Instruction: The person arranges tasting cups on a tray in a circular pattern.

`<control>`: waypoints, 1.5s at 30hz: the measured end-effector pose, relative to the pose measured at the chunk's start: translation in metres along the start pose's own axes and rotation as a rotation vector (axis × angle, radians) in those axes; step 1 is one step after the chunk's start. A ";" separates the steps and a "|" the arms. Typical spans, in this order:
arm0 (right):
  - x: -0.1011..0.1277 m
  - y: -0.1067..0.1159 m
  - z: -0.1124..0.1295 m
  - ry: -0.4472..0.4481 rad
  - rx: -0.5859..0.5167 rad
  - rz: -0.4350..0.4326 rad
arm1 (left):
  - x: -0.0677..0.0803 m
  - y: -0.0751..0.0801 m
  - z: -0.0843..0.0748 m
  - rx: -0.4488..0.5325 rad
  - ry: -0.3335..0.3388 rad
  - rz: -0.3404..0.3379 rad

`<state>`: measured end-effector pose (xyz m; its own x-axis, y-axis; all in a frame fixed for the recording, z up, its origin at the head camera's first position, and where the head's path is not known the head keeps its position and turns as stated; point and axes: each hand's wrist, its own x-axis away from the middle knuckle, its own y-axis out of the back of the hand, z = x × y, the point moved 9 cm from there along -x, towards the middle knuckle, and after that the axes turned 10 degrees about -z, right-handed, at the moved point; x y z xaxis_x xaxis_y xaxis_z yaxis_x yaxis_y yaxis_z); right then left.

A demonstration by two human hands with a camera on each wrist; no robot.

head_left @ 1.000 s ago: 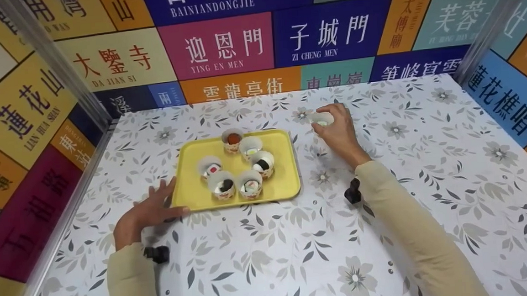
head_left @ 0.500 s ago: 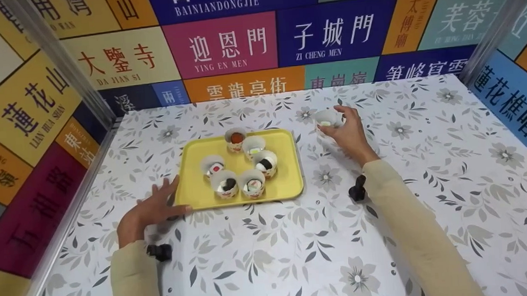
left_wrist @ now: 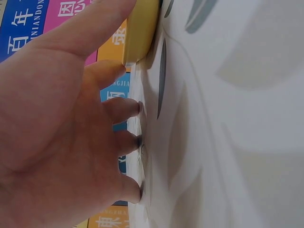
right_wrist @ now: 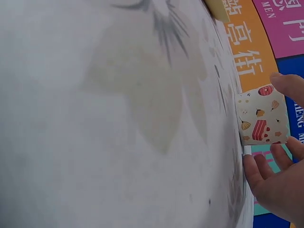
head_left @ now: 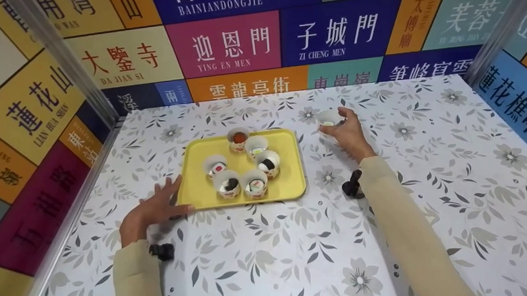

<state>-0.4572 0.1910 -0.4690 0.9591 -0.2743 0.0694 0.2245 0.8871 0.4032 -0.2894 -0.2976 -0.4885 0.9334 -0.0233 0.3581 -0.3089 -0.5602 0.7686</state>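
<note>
Right hand [head_left: 349, 136] sits just right of centre in the head view, upper middle of the frame, fingers curled around a small paper cup [head_left: 328, 119]. Thumb on the far side of the cup, other fingers on the near side. The right wrist view shows the same cup [right_wrist: 262, 116] at the right edge, standing on the table with cake and fruit prints on its wall, thumb tip above it and fingers just below; contact on the finger side is hard to confirm there. Cup stands on the floral tablecloth [head_left: 429, 165], near the upper right corner of the yellow tray [head_left: 288, 183] but apart from it.

Left hand [head_left: 150, 212] is at lower left of the head view, fingers spread and mostly straight, thumb lying along the tray's near left corner. The left wrist view has the left hand filling the left half, fingertips [left_wrist: 135, 142] pressing down on the cloth, thumb against the tray edge [left_wrist: 140, 28] at top. Not gripping anything.

Tray holds six paper cups [head_left: 246, 167] clustered in its middle, each with something small inside: one orange-brown, some dark, some white with red.

Walls around are coloured panels with Chinese street names
</note>
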 end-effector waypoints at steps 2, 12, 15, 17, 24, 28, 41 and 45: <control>-0.001 -0.002 -0.001 -0.027 0.006 0.007 | 0.000 0.000 0.000 0.001 0.001 0.002; -0.005 -0.009 0.001 -0.059 0.026 0.028 | -0.001 -0.001 0.000 -0.016 -0.019 -0.005; -0.005 -0.010 0.000 -0.071 0.024 0.028 | -0.002 -0.001 -0.001 -0.021 -0.024 -0.005; -0.006 -0.010 0.000 -0.074 0.021 0.026 | -0.002 0.000 -0.001 -0.015 -0.023 -0.002; -0.007 -0.012 0.000 -0.059 0.000 0.026 | -0.002 -0.001 0.001 -0.021 -0.004 -0.001; -0.007 -0.010 -0.001 -0.049 0.003 0.017 | -0.002 -0.001 0.000 -0.017 -0.015 -0.007; -0.009 -0.005 0.000 -0.057 0.061 -0.001 | 0.000 0.000 -0.002 -0.031 -0.039 -0.009; -0.008 -0.004 0.004 -0.050 0.078 -0.004 | 0.000 0.001 -0.004 -0.040 -0.051 -0.012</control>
<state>-0.4666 0.1885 -0.4673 0.9480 -0.2977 0.1127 0.2123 0.8551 0.4729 -0.2904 -0.2952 -0.4858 0.9448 -0.0599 0.3221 -0.3040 -0.5269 0.7937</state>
